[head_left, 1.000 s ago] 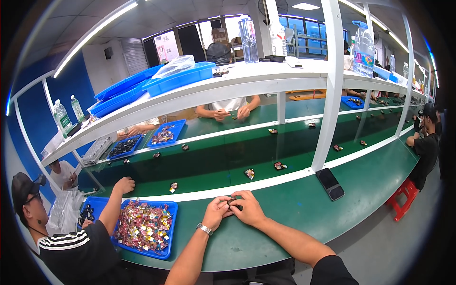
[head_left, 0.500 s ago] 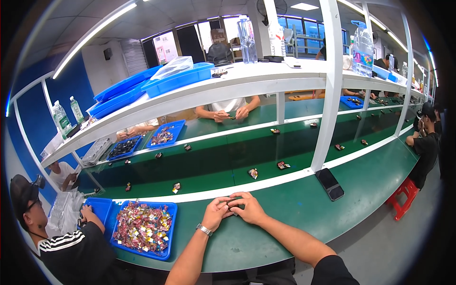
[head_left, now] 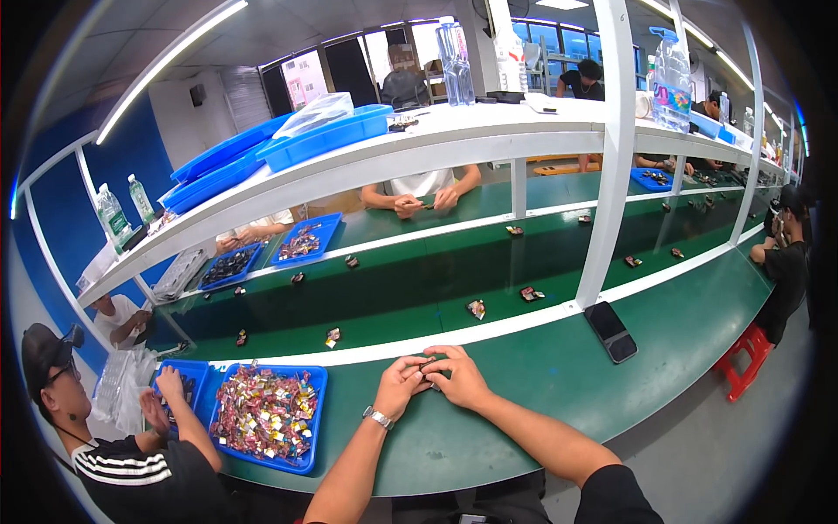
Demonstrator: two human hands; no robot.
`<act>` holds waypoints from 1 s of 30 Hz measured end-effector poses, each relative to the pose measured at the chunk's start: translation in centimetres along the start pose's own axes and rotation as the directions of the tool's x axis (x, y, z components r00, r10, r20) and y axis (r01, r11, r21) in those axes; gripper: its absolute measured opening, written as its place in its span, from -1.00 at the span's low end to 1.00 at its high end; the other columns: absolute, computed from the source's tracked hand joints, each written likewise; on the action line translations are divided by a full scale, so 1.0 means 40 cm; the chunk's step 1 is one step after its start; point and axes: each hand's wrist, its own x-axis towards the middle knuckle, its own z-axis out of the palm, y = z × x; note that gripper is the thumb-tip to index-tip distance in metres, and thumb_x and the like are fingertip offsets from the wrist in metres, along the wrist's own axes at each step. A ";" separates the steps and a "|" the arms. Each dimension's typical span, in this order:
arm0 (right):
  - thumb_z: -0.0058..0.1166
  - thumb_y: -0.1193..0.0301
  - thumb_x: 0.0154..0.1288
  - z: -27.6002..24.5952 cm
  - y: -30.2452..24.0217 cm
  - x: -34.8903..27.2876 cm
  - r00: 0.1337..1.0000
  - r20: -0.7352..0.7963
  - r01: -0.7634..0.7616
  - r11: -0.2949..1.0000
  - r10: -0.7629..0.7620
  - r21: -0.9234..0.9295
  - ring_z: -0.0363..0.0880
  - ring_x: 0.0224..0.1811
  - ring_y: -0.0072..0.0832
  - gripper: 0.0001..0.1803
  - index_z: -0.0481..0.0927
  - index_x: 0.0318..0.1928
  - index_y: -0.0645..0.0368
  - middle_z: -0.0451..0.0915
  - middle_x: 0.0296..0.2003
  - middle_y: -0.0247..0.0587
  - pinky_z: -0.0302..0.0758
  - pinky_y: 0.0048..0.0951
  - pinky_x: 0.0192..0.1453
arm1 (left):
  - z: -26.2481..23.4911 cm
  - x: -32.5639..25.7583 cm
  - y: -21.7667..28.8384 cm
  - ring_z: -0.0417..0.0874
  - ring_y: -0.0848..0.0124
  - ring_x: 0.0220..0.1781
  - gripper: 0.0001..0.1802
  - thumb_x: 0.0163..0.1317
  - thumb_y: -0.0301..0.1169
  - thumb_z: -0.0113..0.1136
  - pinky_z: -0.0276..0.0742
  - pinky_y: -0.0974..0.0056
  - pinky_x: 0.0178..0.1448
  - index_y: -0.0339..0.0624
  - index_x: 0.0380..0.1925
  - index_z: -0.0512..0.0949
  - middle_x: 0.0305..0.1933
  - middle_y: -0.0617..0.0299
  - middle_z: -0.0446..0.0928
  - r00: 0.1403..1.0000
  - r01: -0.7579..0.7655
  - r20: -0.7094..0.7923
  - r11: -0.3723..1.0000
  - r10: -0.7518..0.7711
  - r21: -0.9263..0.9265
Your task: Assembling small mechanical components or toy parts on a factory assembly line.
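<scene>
Left hand: the left hand point(head_left: 401, 384) rests on the green workbench point(head_left: 524, 384), fingers curled and pinching a small part point(head_left: 429, 362) that is mostly hidden; a watch sits on the wrist.
Right hand: the right hand point(head_left: 460, 375) touches the left hand, fingers closed on the same small part from the other side.
Small part: between both sets of fingertips, just short of the white strip point(head_left: 489, 327) that edges the workbench on its far side.
Left of the hands: a blue tray point(head_left: 314, 410) of mixed coloured pieces lies near; bare bench separates it from the left hand.
Right of the hands: a dark phone point(head_left: 609, 331) lies flat, well apart, with open green surface between.
Beyond the strip: a sunken green conveyor point(head_left: 410, 279) carries scattered small pieces.
Near edge: the bench curves away just under the forearms.
Neighbour: a person in a striped black shirt point(head_left: 131, 472) reaches into a second tray beside the blue tray.
</scene>
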 end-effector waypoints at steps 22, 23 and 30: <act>0.25 0.53 0.08 -0.003 -0.002 0.010 0.966 -0.080 0.233 0.962 -0.246 -0.144 0.40 0.18 -0.21 -0.81 0.72 -0.24 0.08 0.54 0.06 -0.22 0.43 -0.27 0.22 | 0.003 0.004 -0.004 0.63 0.33 0.07 -0.75 0.38 -0.60 -0.03 0.64 0.22 0.12 -0.30 0.05 0.37 0.13 0.02 0.53 0.996 -0.076 -0.040 0.996 0.075 -0.037; 0.25 0.53 0.08 -0.009 -0.008 0.011 0.964 -0.080 0.235 0.954 -0.253 -0.186 0.40 0.18 -0.20 -0.81 0.71 -0.24 0.09 0.54 0.06 -0.21 0.43 -0.27 0.20 | 0.011 0.003 0.000 0.63 0.33 0.06 -0.75 0.39 -0.60 -0.03 0.64 0.22 0.11 -0.31 0.05 0.37 0.12 0.02 0.54 0.998 -0.052 -0.039 0.997 0.050 -0.054; 0.20 0.54 0.07 0.004 -0.042 0.013 0.945 -0.149 0.248 0.936 -0.290 -0.251 0.50 -0.07 -0.25 -0.87 0.64 -0.30 0.16 0.54 -0.14 -0.25 0.55 -0.30 -0.10 | 0.001 0.005 0.001 0.64 0.38 0.02 -0.72 0.40 -0.60 -0.08 0.66 0.30 0.08 -0.32 0.09 0.36 0.06 0.07 0.55 0.999 -0.022 -0.029 0.998 0.020 -0.067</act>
